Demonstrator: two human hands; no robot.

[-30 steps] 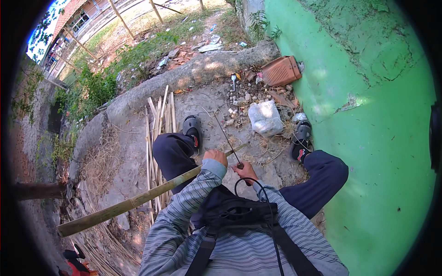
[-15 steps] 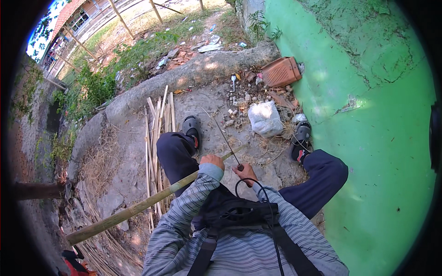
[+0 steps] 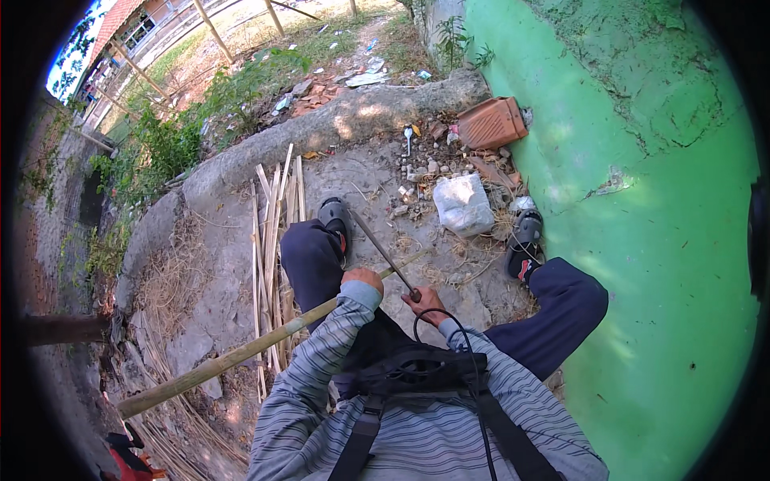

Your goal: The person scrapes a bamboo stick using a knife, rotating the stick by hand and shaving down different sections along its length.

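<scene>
My left hand (image 3: 362, 279) is closed round a bamboo pole (image 3: 233, 349), which slants from the lower left, across my left thigh, to a thin end between my feet. In my right hand (image 3: 425, 307) is the dark handle of a machete (image 3: 375, 240). Its long narrow blade points forward and left toward my left shoe, passing close to my left hand and over the pole's thin end. I cannot tell whether blade and pole touch.
Split bamboo strips (image 3: 277, 200) lie beside my left leg. Ahead are a white block (image 3: 464, 205), rubble, a white plastic spoon (image 3: 408, 140) and a terracotta roof tile (image 3: 491, 124). A green wall (image 3: 642, 264) rises at right; a low concrete kerb (image 3: 321, 128) curves around the front.
The machete blade has turned to show more of its width and swung slightly left. My left hand and the pole have shifted slightly left.
</scene>
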